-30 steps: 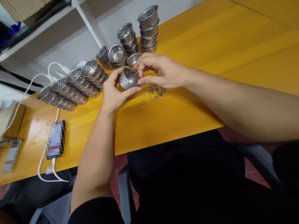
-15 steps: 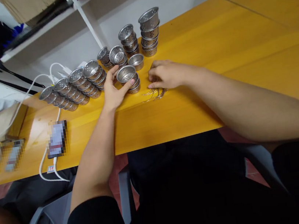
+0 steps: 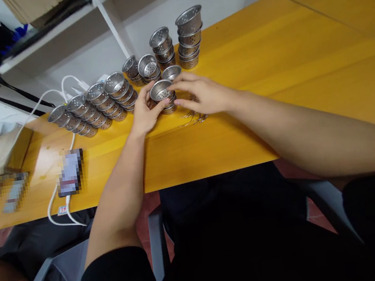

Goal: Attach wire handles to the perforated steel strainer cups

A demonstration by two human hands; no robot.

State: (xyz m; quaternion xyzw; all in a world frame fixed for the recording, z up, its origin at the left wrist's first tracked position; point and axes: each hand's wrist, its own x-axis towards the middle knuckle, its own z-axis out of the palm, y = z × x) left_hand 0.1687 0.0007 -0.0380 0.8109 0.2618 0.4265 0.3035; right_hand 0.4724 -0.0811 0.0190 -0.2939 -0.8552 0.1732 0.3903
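My left hand (image 3: 145,112) curls around a short stack of perforated metal strainer baskets (image 3: 160,88), its thumb across the near side and its fingers on the far left. At the stack's right side is my right hand (image 3: 207,92), fingertips at the top basket's rim and thumb lower by its wall. Whether a small wire is between those fingers I cannot tell. Below the right hand, thin curved wire pieces (image 3: 200,119) lie in a loose pile on the table, partly covered by it. Just behind the stack stands a single basket (image 3: 171,72), partly hidden.
Several taller stacks of baskets (image 3: 117,85) line the table's back left, and another tall stack (image 3: 190,35) stands behind my right hand. A phone (image 3: 70,172) on a white cable (image 3: 50,211) lies at the left. A shelf post (image 3: 108,21) rises behind the yellow table (image 3: 303,73).
My right hand has moved left from above the wire pieces to the basket stack, and its fingers have spread around the top basket's edge. My left hand stays on the stack.
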